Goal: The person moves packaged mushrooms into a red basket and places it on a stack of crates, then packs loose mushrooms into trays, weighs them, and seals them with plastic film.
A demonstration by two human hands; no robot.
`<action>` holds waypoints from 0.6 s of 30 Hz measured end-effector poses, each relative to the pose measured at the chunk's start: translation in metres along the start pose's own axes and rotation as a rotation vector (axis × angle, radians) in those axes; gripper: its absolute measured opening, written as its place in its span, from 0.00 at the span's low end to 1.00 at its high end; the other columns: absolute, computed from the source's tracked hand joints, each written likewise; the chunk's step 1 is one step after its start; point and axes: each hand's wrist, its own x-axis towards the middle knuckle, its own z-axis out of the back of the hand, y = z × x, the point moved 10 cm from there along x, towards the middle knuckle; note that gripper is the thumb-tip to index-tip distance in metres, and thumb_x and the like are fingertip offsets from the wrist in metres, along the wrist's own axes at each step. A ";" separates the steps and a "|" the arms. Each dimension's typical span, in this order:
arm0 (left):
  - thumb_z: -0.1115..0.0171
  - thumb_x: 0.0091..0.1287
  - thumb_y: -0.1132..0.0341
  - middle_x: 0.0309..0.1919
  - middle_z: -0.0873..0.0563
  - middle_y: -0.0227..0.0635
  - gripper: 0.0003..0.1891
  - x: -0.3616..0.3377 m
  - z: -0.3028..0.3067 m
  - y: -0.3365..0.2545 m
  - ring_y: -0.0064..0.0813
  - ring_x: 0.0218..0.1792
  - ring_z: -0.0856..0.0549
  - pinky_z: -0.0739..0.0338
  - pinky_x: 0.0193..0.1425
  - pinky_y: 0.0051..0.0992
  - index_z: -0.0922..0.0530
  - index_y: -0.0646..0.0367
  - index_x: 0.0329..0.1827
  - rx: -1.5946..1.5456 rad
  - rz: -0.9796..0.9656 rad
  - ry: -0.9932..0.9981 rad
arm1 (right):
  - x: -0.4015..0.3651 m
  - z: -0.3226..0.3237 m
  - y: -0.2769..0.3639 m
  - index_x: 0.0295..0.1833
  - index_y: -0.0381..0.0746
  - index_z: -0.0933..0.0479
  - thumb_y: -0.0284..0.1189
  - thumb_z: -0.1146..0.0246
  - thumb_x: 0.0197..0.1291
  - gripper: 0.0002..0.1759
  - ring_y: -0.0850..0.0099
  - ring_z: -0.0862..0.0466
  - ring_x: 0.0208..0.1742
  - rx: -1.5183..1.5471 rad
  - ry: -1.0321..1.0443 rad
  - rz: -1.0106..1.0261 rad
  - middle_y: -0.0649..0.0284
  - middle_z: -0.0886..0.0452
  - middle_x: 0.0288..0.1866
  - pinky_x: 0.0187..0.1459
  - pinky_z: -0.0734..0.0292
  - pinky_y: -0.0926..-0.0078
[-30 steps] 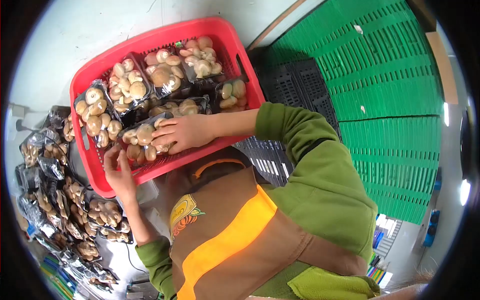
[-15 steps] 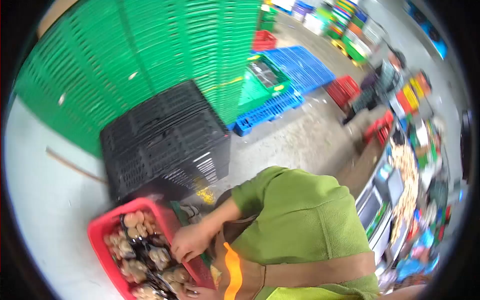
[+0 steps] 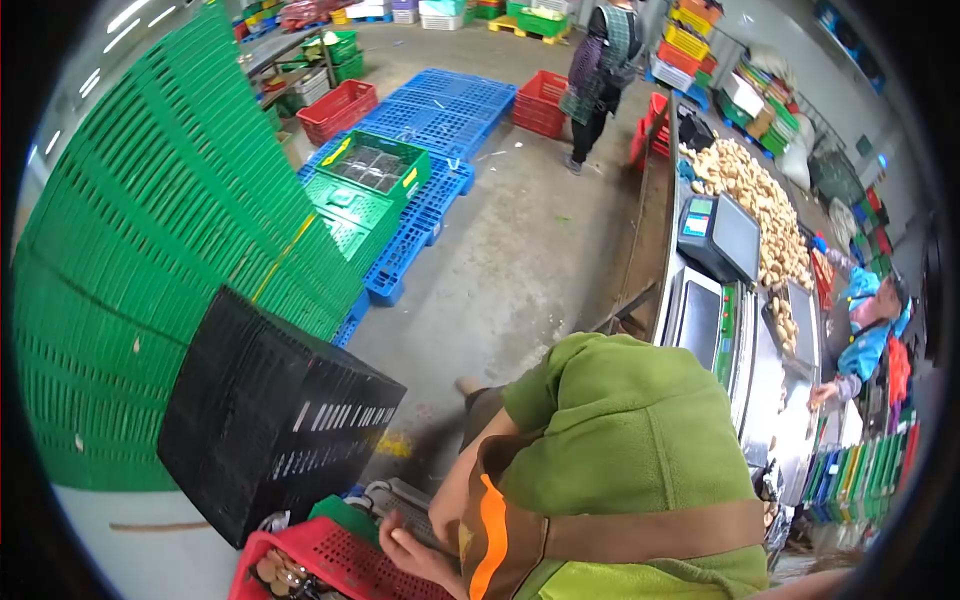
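At the bottom of the view, my left hand (image 3: 412, 550) is over the side of a red plastic crate (image 3: 340, 555). Its fingers are loosely bent and apart, and I see nothing in them. My right hand (image 3: 448, 512) is just beside it, close to my brown apron (image 3: 505, 510); its fingers are hidden. Brown-capped mushrooms (image 3: 285, 578) lie in the crate, partly wrapped in dark plastic. Most of the crate is cut off by the lower edge. A green piece (image 3: 345, 520) and a grey slatted thing (image 3: 410, 500) lie beside the hands.
Black crates (image 3: 270, 410) stand against a tall stack of green crates (image 3: 130, 260). Blue pallets (image 3: 430, 110) carry a green crate (image 3: 375, 165). Right of me, a table holds scales (image 3: 720, 235) and a mushroom pile (image 3: 750, 200). One person (image 3: 600, 75) stands behind; another (image 3: 870, 320) is across the table.
My view has swung, so the red crate sits lower and mostly out of frame. My right hand has left the crate's rim, and my left hand has come up from the mushrooms.
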 end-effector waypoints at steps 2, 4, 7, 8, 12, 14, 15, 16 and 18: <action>0.54 0.71 0.45 0.58 0.27 0.44 0.35 -0.018 -0.098 -0.069 0.36 0.57 0.28 0.36 0.64 0.35 0.44 0.64 0.70 -0.373 0.114 0.406 | -0.027 0.013 -0.012 0.39 0.38 0.19 0.33 0.43 0.60 0.12 0.58 0.16 0.42 0.192 -0.089 -0.010 0.54 0.16 0.39 0.41 0.22 0.60; 0.52 0.73 0.50 0.59 0.26 0.47 0.30 -0.028 -0.160 -0.091 0.35 0.59 0.26 0.34 0.64 0.31 0.40 0.64 0.69 -0.517 0.245 0.704 | -0.057 0.032 -0.033 0.40 0.37 0.19 0.33 0.43 0.60 0.12 0.60 0.16 0.42 0.406 -0.198 0.001 0.54 0.16 0.39 0.41 0.22 0.61; 0.48 0.71 0.53 0.56 0.24 0.45 0.28 -0.010 -0.239 -0.076 0.32 0.57 0.24 0.32 0.62 0.29 0.35 0.65 0.66 -0.227 0.296 0.958 | -0.115 0.058 -0.069 0.40 0.36 0.19 0.32 0.43 0.60 0.11 0.62 0.17 0.42 0.704 -0.357 0.029 0.55 0.16 0.39 0.41 0.22 0.62; 0.47 0.71 0.54 0.55 0.23 0.44 0.27 -0.003 -0.265 -0.073 0.31 0.56 0.24 0.32 0.62 0.28 0.34 0.66 0.64 -0.161 0.304 1.011 | -0.137 0.067 -0.082 0.41 0.36 0.19 0.32 0.42 0.60 0.11 0.62 0.17 0.42 0.788 -0.408 0.044 0.55 0.16 0.39 0.41 0.22 0.63; 0.42 0.68 0.57 0.52 0.20 0.40 0.24 0.016 -0.357 -0.075 0.28 0.53 0.21 0.30 0.60 0.25 0.28 0.68 0.60 0.016 0.320 1.134 | -0.226 0.085 -0.122 0.41 0.35 0.19 0.31 0.42 0.60 0.11 0.65 0.17 0.41 1.073 -0.586 0.125 0.56 0.16 0.40 0.41 0.22 0.64; 0.40 0.67 0.60 0.50 0.19 0.39 0.22 0.015 -0.392 -0.080 0.25 0.51 0.21 0.29 0.59 0.24 0.26 0.67 0.57 -0.056 0.436 1.125 | -0.264 0.087 -0.136 0.42 0.35 0.19 0.31 0.42 0.60 0.11 0.66 0.17 0.41 1.178 -0.660 0.165 0.57 0.16 0.40 0.41 0.22 0.65; 0.40 0.67 0.60 0.49 0.19 0.38 0.21 0.015 -0.408 -0.070 0.24 0.51 0.21 0.29 0.58 0.24 0.26 0.67 0.56 -0.056 0.474 1.146 | -0.281 0.087 -0.141 0.42 0.35 0.19 0.30 0.41 0.60 0.11 0.66 0.17 0.41 1.221 -0.693 0.184 0.57 0.16 0.40 0.41 0.22 0.66; 0.40 0.67 0.60 0.48 0.18 0.36 0.19 0.015 -0.422 -0.062 0.23 0.50 0.21 0.29 0.58 0.24 0.25 0.66 0.54 -0.055 0.512 1.165 | -0.297 0.087 -0.145 0.42 0.35 0.19 0.30 0.41 0.60 0.11 0.67 0.17 0.41 1.257 -0.723 0.198 0.57 0.16 0.40 0.41 0.22 0.66; 0.40 0.67 0.61 0.46 0.18 0.35 0.18 0.021 -0.447 -0.061 0.21 0.49 0.21 0.29 0.57 0.23 0.24 0.66 0.53 -0.030 0.517 1.160 | -0.326 0.093 -0.147 0.43 0.34 0.19 0.30 0.41 0.60 0.11 0.68 0.17 0.41 1.301 -0.773 0.207 0.58 0.16 0.40 0.41 0.22 0.67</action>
